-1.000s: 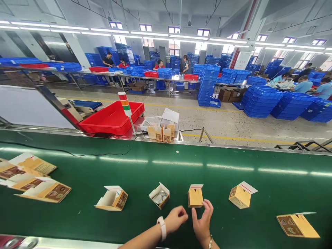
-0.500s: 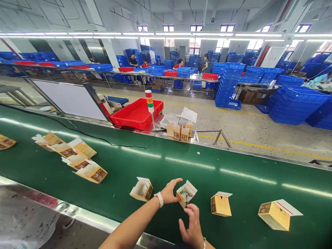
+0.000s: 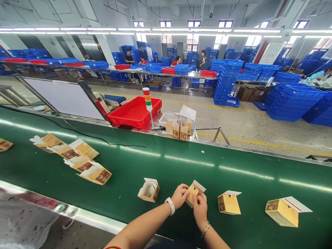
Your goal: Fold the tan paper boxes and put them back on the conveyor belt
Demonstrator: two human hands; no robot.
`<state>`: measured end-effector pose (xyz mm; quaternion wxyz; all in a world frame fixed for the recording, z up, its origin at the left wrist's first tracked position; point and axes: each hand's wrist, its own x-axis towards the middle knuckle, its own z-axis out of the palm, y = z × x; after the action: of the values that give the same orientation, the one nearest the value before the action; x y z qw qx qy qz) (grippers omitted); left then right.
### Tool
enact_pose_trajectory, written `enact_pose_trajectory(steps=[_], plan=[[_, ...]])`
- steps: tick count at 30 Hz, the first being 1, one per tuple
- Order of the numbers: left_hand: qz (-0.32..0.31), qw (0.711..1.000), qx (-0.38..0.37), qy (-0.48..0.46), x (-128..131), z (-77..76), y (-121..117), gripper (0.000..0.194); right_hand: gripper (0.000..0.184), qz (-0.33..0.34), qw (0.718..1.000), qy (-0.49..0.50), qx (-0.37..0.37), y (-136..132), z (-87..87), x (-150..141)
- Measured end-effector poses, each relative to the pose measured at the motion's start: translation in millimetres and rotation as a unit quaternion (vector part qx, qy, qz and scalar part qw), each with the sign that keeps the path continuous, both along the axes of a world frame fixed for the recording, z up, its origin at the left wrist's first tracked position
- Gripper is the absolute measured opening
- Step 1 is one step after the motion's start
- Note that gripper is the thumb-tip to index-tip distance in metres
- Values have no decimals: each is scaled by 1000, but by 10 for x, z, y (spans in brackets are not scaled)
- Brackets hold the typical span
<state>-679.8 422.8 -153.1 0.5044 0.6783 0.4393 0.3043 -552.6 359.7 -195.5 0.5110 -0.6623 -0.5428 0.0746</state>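
Left hand (image 3: 180, 196) and right hand (image 3: 200, 209) grip a small kraft carton (image 3: 192, 194) between them, over the green conveyor belt (image 3: 166, 166); another open carton (image 3: 148, 190) sits near.

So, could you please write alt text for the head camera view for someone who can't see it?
A left hand wearing a white watch and a right hand wearing a bracelet hold a small tan carton over a green conveyor belt. More cartons sit on the belt, with stacked blue crates beyond.

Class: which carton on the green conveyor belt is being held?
The carton held between left hand and right hand; the others lie untouched.
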Motion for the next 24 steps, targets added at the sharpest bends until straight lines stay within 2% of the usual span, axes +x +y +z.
enact_pose_trajectory(steps=[3,5,7,10,13,15,17,19,21,22,24], plan=[[100,983,-143,-57,244,-70,-21,16,45,-109,994,16,18,-62,-111,-57],[113,970,-200,-76,347,-42,2,29,45,-118,993,15,22,-135,-155,-5],[74,971,-221,-59,407,28,46,36,45,-89,996,5,12,-208,-130,117],[2,975,-223,4,470,124,88,33,44,-52,998,-43,-1,-303,30,346],[-19,979,-197,47,554,144,53,25,49,-97,993,-60,-32,-399,188,486],[-11,981,-181,68,612,138,3,19,51,-162,983,-3,-88,-458,207,494],[-4,980,-176,87,657,149,-40,18,54,-207,958,125,-156,-491,145,452],[-12,977,-178,114,693,185,-60,22,56,-208,916,284,-192,-485,36,393],[-28,973,-173,154,733,234,-68,27,54,-186,877,397,-196,-446,-71,348],[-36,970,-169,172,756,257,-75,28,52,-182,866,425,-192,-422,-111,337],[-39,967,-164,189,794,290,-112,26,50,-194,861,435,-180,-388,-150,341]])
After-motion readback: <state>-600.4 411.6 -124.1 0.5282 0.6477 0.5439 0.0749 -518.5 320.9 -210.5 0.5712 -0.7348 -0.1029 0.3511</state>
